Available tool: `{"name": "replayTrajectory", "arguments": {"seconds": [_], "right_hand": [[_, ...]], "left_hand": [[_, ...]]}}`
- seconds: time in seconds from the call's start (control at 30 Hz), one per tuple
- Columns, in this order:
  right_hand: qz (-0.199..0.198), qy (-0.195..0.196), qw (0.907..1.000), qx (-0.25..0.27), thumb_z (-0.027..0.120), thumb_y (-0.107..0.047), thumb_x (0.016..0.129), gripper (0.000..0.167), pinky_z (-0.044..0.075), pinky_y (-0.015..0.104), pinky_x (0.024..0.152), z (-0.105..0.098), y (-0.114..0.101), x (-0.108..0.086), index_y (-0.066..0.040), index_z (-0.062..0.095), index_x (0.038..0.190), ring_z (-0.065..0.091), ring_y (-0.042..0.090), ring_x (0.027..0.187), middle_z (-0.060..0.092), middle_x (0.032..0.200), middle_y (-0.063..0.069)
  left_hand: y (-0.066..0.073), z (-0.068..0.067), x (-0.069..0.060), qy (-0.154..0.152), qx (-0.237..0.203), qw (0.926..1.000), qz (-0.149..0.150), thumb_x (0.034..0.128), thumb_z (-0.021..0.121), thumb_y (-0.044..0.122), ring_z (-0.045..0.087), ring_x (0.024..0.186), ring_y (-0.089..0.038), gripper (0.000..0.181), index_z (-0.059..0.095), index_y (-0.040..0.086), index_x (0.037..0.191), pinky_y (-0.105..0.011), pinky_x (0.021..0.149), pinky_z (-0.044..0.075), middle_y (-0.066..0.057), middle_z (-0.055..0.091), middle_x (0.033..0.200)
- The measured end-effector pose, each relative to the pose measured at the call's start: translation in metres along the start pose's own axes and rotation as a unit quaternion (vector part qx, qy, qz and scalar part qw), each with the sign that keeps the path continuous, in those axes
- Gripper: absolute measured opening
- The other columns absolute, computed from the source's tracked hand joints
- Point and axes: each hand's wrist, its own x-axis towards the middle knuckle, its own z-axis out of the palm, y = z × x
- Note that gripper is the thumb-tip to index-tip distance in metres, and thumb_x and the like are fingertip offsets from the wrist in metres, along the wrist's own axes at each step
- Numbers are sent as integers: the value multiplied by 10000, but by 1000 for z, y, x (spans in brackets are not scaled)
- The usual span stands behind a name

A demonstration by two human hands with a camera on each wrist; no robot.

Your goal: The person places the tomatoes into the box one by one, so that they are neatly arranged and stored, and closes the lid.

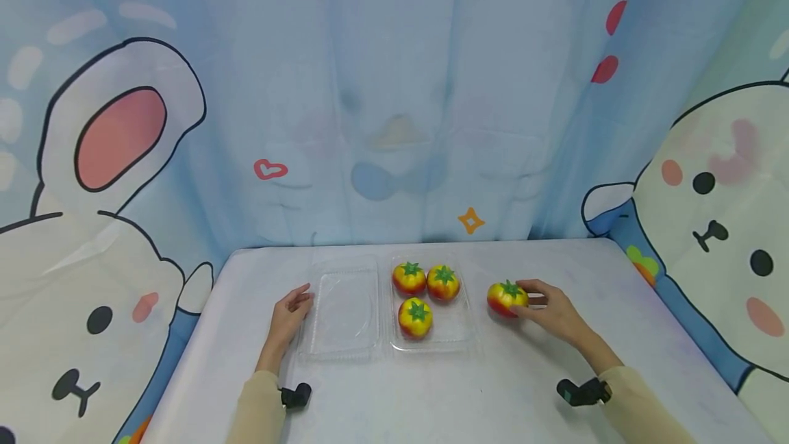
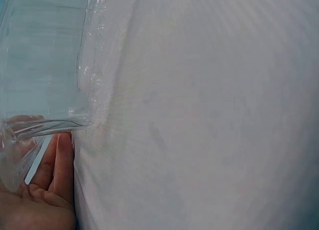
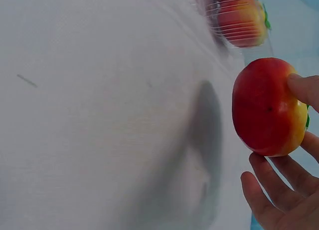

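My right hand (image 1: 551, 312) pinches a shiny red-and-yellow toy persimmon (image 1: 507, 299) with a green leafy top. In the right wrist view this persimmon (image 3: 269, 108) shows its red underside, with the thumb on one side and fingers on the other. Left of it lies an open clear plastic box; three similar persimmons (image 1: 416, 318) sit in its right half (image 1: 446, 341). My left hand (image 1: 288, 315) holds the left edge of the clear lid half (image 1: 342, 348). In the left wrist view, the ridged plastic (image 2: 45, 65) partly covers the fingers of this hand (image 2: 42, 205).
A white cloth covers the table (image 1: 425, 396). Behind it hangs a light blue curtain (image 1: 394, 88) with cartoon animals. Black wrist cameras (image 1: 582, 392) sit on both forearms.
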Motion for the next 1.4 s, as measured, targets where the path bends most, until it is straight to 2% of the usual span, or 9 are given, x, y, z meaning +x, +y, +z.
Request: {"name": "replayTrajectory", "arguments": {"seconds": [0.13,0.33,0.5,0.7,0.9,1.1,1.2,1.4], "right_hand": [[39,70,9999,75,738,-258,900,586,565,455,823,-2,-8,3,28,505,1356,567,465,1116,521,1339,293],[-167,160,9997,94,731,-266,907,567,566,455,821,-1,-21,6,28,519,1343,588,451,1093,531,1333,287],[-438,189,9988,104,732,-250,907,557,547,487,857,4,-29,9,36,525,1338,593,438,1087,548,1319,277],[-461,165,9987,164,738,-251,901,552,519,532,895,12,-41,13,24,531,1333,584,423,1090,552,1320,271],[-519,117,9982,266,748,-250,889,550,514,539,899,19,-53,16,13,543,1326,590,408,1083,559,1317,258],[-624,137,9975,288,755,-232,886,525,517,538,893,28,-57,17,9,558,1309,604,386,1063,579,1295,248],[-683,194,9970,312,755,-222,886,511,519,538,889,31,-59,17,12,564,1299,608,381,1050,586,1282,247],[-686,100,9970,343,759,-249,880,517,514,528,903,40,-66,18,-2,571,1294,599,376,1078,598,1278,226]], "left_hand": [[-1,0,-1,21,27,10000,-24,972,593,53,584,1059,-274,430,516,-53,1381,-151,758,480,-275,592,1254],[-28,1,10,148,1,9998,-92,978,609,96,580,1096,-285,423,541,7,1385,-127,766,467,-220,610,1254],[-37,0,14,207,-15,9998,-16,971,621,109,591,1066,-264,417,558,20,1373,-145,772,479,-206,621,1236],[-38,0,14,168,-28,9999,-27,973,626,123,588,1040,-219,437,541,10,1387,-147,753,479,-211,614,1249],[-35,2,15,178,-22,9998,29,973,629,135,584,1054,-234,437,546,11,1383,-151,763,478,-212,612,1253],[-34,4,17,237,67,9997,-30,970,626,117,590,1034,-209,407,575,53,1368,-174,786,493,-171,632,1220],[-34,4,17,245,134,9996,33,973,622,122,592,1019,-204,403,575,43,1365,-187,787,497,-174,635,1207],[-32,3,17,198,59,9998,28,976,622,136,580,1064,-252,416,563,40,1377,-149,776,474,-187,622,1238]]}}
